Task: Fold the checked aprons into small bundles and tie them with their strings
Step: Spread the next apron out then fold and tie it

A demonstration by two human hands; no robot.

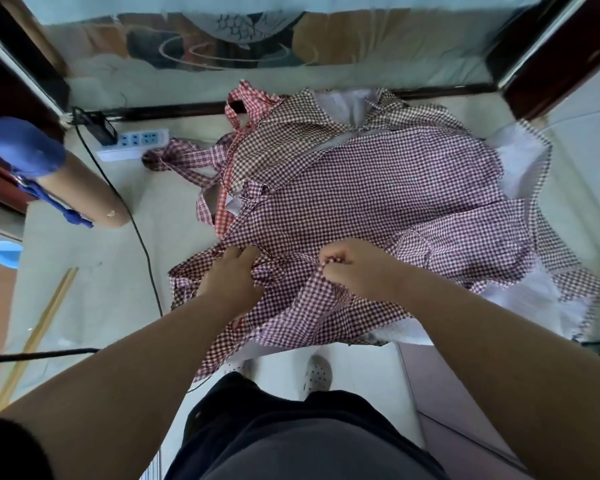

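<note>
Apron (361, 188), purple-check: L hand (231, 271) w/ fistful of its cloth, R hand (354, 268) w/ pinch-grip on fold

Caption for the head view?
Head view: left hand and right hand grip a purple checked apron spread over other aprons on the floor.
</note>
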